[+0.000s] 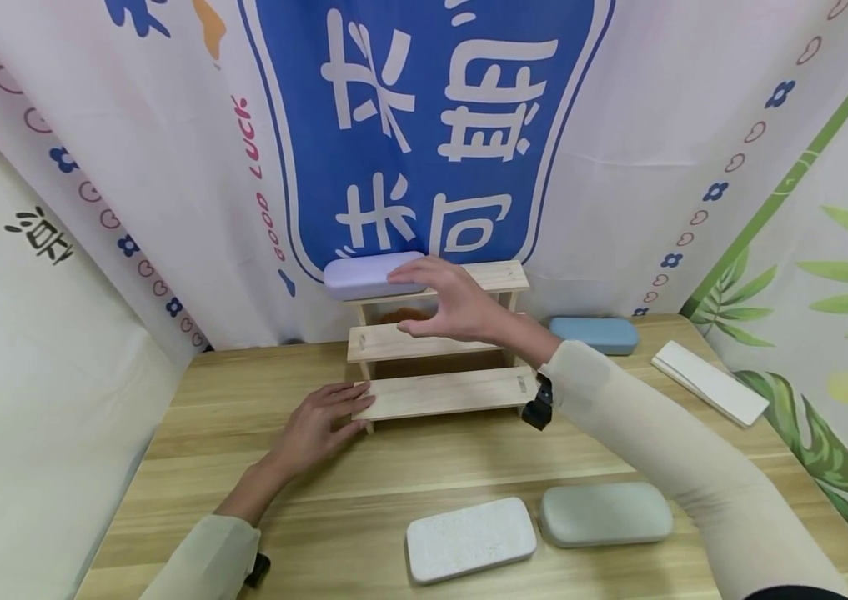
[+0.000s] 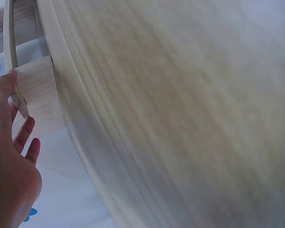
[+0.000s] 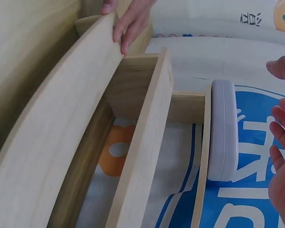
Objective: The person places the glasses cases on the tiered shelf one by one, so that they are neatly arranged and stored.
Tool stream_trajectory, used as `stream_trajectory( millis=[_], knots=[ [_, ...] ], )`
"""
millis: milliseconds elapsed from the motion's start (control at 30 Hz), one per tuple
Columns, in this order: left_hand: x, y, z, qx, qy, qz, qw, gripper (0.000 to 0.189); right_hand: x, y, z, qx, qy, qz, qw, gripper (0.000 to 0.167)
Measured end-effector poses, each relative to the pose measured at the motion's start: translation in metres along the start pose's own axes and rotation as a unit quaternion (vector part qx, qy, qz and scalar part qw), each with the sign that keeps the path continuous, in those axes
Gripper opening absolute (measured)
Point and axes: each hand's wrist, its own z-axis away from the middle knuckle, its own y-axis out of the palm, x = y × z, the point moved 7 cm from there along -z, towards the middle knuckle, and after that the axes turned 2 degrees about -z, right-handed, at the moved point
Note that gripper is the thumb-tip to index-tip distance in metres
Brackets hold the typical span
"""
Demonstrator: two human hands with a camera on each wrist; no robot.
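Right hand empty, fingers spread beside the lilac case on the top tier of the wooden stand; my left hand grips its lowest board. I judge one case placed, with the blue case, white case and green case left on the table, apparently closed, contents hidden.

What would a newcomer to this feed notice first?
A big blue panel with white characters dominates the backdrop curtain. Below it, a lavender case lies on the left end of the top shelf of the three-tier wooden rack, the right hand nearby. The left hand grips the left end of the bottom shelf.
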Motion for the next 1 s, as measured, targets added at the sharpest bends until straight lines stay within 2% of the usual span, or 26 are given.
stream_trajectory(
  millis=[233, 500, 733, 1000],
  knots=[
    [0.000, 0.000, 0.000, 0.010, -0.009, 0.010, 0.9999, 0.043, 0.004, -0.001, 0.017, 0.006, -0.023, -0.001, 0.9997, 0.061],
    [0.001, 0.001, 0.000, 0.007, -0.003, 0.006, 1.0000, 0.043, 0.007, 0.002, 0.037, 0.014, -0.019, -0.012, 0.9996, 0.061],
    [0.002, 0.001, -0.001, 0.007, -0.007, 0.004, 0.9999, 0.042, 0.012, 0.003, 0.054, 0.027, -0.032, 0.004, 0.9991, 0.063],
    [0.003, 0.002, -0.001, 0.010, -0.008, 0.008, 0.9999, 0.042, 0.016, 0.003, 0.075, 0.032, -0.026, 0.003, 0.9991, 0.065]
  ],
)
